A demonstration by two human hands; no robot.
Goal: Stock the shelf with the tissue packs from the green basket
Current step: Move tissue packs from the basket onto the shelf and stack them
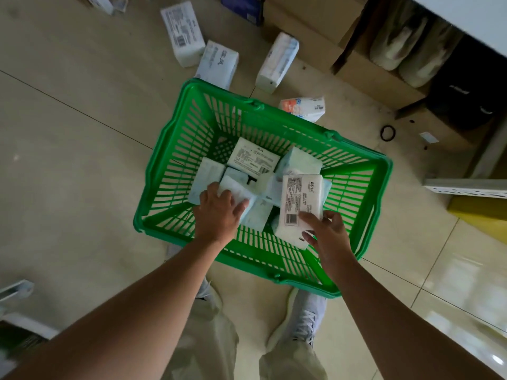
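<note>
Hands both in green basket (167,171) on floor. R hand (327,237) grips white tissue pack (300,207) by its near end; L hand (219,211) closes on pale-blue pack (236,192). Lift straight up, clear rim, keep wrappers uncrushed.

This looks like a shop aisle or its stockroom. A green shopping basket (175,165) of the supermarket kind stands on a pale tiled floor (68,133) and holds wrapped tissue packs (253,157) with printed labels and barcodes. More packs (216,64) lie loose on the floor beyond the basket. Past them, beyond the basket's right end, stand cardboard boxes (378,75) under a white shelf (477,17).
</note>
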